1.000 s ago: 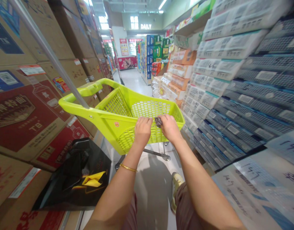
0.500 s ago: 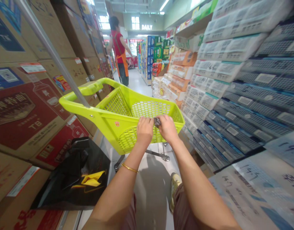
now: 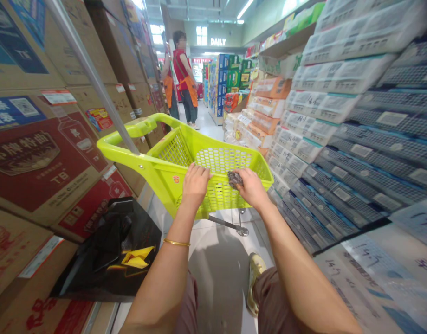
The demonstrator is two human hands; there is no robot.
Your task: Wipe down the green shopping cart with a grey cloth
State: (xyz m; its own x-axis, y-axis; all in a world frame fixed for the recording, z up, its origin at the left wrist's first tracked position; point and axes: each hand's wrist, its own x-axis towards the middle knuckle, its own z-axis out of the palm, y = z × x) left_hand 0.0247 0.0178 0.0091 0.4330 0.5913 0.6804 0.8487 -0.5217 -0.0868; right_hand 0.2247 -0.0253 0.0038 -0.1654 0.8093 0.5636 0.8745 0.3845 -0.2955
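A lime-green shopping cart [image 3: 161,171] with perforated sides stands across the aisle in front of me. The fingers of my left hand [image 3: 195,183] curl over its near rim, and a gold bracelet circles that wrist. To the right, at the same rim, my right hand [image 3: 251,185] is closed on a crumpled grey-brown cloth [image 3: 235,179], which bunches out on the thumb side. The cloth touches or nearly touches the rim. Part of the cart's near side is hidden behind my hands.
Stacked cartons [image 3: 29,157] line the left, with a black bag [image 3: 109,260] on the low ledge below them. Wrapped paper packs [image 3: 328,104] are piled high on the right. Two people in red and orange, one person [image 3: 185,74] nearer, stand down the aisle.
My hands have moved apart along the rim, the left one shifting left, and more of the cloth shows. Two people have come into view down the aisle. The view has shifted slightly.
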